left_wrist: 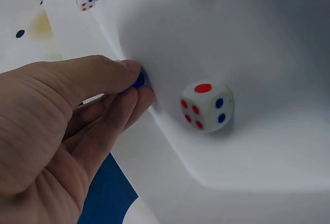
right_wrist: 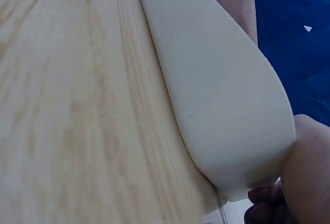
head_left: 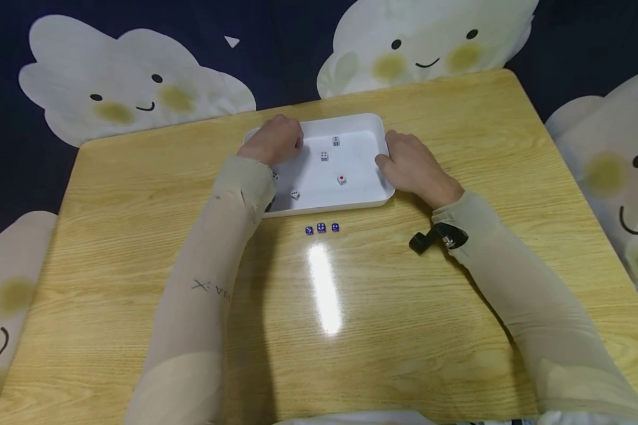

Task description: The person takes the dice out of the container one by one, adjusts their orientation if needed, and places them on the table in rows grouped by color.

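Note:
A white tray [head_left: 363, 162] holds several white dice, among them a die with a red dot [head_left: 341, 179]. My left hand [head_left: 276, 140] is over the tray's left end. In the left wrist view its thumb and fingertips pinch a small blue die [left_wrist: 139, 81], mostly hidden, close to the tray wall. Right beside those fingertips lies a white die [left_wrist: 207, 106] with red and blue dots. My right hand [head_left: 413, 164] grips the tray's right end, thumb on the rim and curled fingers [right_wrist: 265, 206] low at the outside wall.
Three blue dice [head_left: 321, 228] sit in a row on the wooden table [head_left: 383, 330], just in front of the tray. A black camera mount [head_left: 430, 238] sticks out from the right wrist. Dark cloth with smiling clouds [head_left: 138, 82] hangs around the table.

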{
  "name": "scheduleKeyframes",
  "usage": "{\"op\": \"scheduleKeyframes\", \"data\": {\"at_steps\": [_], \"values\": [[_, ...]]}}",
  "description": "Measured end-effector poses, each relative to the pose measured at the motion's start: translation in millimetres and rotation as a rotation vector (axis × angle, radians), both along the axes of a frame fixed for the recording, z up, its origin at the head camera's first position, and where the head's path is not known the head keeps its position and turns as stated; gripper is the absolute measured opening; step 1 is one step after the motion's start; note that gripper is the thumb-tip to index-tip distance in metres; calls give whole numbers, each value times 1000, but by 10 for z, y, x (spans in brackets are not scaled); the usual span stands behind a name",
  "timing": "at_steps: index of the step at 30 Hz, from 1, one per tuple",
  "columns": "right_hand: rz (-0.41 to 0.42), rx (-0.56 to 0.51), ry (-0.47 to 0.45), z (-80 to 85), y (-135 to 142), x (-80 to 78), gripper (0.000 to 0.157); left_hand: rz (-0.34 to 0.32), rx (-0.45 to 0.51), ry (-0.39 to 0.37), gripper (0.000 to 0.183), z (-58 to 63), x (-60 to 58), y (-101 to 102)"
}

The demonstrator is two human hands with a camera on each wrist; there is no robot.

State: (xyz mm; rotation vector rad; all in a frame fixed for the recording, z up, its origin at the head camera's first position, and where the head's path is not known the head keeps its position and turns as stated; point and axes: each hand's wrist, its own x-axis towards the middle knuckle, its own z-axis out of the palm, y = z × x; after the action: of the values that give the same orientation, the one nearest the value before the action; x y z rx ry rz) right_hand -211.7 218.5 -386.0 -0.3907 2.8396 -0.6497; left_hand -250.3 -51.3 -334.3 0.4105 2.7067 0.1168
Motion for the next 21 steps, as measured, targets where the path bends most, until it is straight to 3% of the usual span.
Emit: {"op": "scheduleKeyframes", "data": {"at_steps": [6,16,21], "values": [[7,-2,1,-15,-8,-15,43,11,3,0,28,7,12,-19],[5,16,-20,15,-30,-11,46,33,17,-25,29,118,70,-50],[1,18,-29,21,-32,-7,45,15,39,-22,28,170,106,-73]]}}
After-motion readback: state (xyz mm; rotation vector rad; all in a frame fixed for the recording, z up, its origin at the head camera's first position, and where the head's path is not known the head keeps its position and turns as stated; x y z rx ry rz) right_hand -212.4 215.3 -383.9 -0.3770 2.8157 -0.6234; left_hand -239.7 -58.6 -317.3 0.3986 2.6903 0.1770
